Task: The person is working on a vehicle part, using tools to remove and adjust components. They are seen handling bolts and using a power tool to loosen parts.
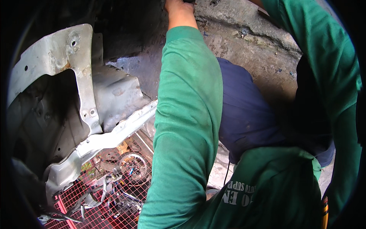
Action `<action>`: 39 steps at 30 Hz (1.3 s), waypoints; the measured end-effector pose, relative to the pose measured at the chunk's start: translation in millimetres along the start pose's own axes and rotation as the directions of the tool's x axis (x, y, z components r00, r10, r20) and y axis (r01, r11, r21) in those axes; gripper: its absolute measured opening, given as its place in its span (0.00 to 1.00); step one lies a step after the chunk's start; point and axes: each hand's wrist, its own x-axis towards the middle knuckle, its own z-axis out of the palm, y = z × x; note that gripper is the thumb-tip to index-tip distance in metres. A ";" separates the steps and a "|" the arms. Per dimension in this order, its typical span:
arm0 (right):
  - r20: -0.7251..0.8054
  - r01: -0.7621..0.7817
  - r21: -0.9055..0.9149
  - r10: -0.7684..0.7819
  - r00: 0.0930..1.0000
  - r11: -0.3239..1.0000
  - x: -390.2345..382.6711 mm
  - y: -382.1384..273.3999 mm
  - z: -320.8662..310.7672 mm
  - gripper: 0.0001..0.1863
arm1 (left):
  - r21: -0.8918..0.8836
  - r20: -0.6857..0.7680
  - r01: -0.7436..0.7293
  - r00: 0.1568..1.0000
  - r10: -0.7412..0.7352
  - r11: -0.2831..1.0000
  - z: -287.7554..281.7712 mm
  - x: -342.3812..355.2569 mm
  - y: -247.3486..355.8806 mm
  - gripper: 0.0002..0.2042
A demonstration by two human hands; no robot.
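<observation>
My left arm in a green sleeve (187, 114) reaches up through the middle of the view. At the top edge my left hand (177, 5) is cut off, and its fingers do not show. A small dark thing lies against it, too little of it visible to name. My right arm, in the same green sleeve (324, 53), rises along the right side. A sliver of skin shows past its cuff, but the hand is out of view. Left of my left arm stands a bare grey metal vehicle body panel (82, 72) with bolt holes and rust spots.
A pale metal rail (114, 137) runs slantwise below the panel. Under it is a red wire mesh (103, 206), with a wheel (133, 166) and assorted metal parts around it. Rough, dirty concrete ground (259, 57) with small debris spreads beyond my dark blue trousers (244, 103).
</observation>
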 end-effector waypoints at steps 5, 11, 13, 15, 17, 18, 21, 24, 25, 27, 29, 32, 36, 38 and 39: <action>-0.030 0.036 0.019 -0.035 0.999 0.999 2.9 -1.4 -3.5 0.10 | -0.057 0.070 0.038 0.997 -0.034 0.998 5.3 7.1 -2.8 0.22; -0.064 0.053 0.038 -0.051 0.997 0.998 -2.5 -11.8 6.8 0.15 | -0.042 0.004 -0.044 0.999 0.044 0.998 -3.0 11.5 3.6 0.21; -0.038 0.043 0.059 -0.041 0.998 0.997 -0.8 -12.9 3.9 0.14 | -0.099 -0.114 -0.083 0.991 0.071 0.992 3.5 12.3 3.2 0.20; -0.042 0.045 0.046 -0.044 0.998 0.998 -3.8 -8.7 -3.2 0.15 | -0.131 -0.232 -0.109 0.970 0.076 0.985 13.8 9.4 -4.5 0.20; -0.023 0.055 0.077 -0.053 0.998 0.996 -3.6 -4.8 -5.6 0.16 | -0.115 -0.320 -0.169 0.939 0.124 0.979 17.4 5.0 -9.2 0.22; -0.033 0.068 0.080 -0.065 0.997 0.994 -6.0 -4.7 -1.0 0.16 | -0.117 -0.379 -0.150 0.920 0.095 0.982 16.5 4.2 -7.8 0.24; -0.022 0.062 0.121 -0.060 0.998 0.991 -13.9 -4.5 -5.2 0.16 | -0.076 -0.465 -0.103 0.883 0.056 0.992 26.6 -6.4 -11.4 0.24; -0.049 0.015 0.174 -0.007 0.999 0.985 -12.2 2.1 -10.5 0.15 | -0.096 -0.488 -0.114 0.871 0.053 0.989 33.5 -15.6 -10.2 0.25; -0.047 0.020 0.168 -0.012 0.999 0.986 -10.2 3.3 -11.5 0.15 | -0.113 -0.477 -0.129 0.877 0.060 0.985 33.7 -17.5 -9.2 0.25; -0.059 0.030 0.153 -0.021 0.998 0.988 -10.2 4.5 -19.3 0.15 | -0.121 -0.476 -0.135 0.877 0.062 0.984 40.9 -19.9 -8.9 0.25; -0.030 0.037 0.161 -0.032 0.999 0.986 -10.6 6.1 -23.1 0.15 | -0.100 -0.483 -0.150 0.871 0.084 0.984 42.8 -20.0 -9.0 0.25; -0.041 0.047 0.141 -0.042 0.998 0.989 -11.5 4.5 -15.2 0.16 | -0.141 -0.416 -0.153 0.906 0.082 0.978 35.8 -18.9 -7.5 0.22; -0.037 0.018 0.134 -0.013 0.999 0.991 -11.1 3.1 -17.5 0.16 | -0.165 -0.330 -0.107 0.943 0.047 0.980 38.3 -17.7 -14.4 0.19; 0.023 0.020 0.153 -0.024 0.999 0.988 -8.5 -3.5 -2.4 0.16 | -0.136 -0.253 -0.062 0.967 0.026 0.989 13.8 -8.1 2.3 0.18; 0.044 0.014 0.157 -0.021 0.999 0.988 -8.0 -3.8 -0.6 0.16 | -0.138 -0.242 -0.055 0.970 0.020 0.989 11.2 -7.6 1.1 0.18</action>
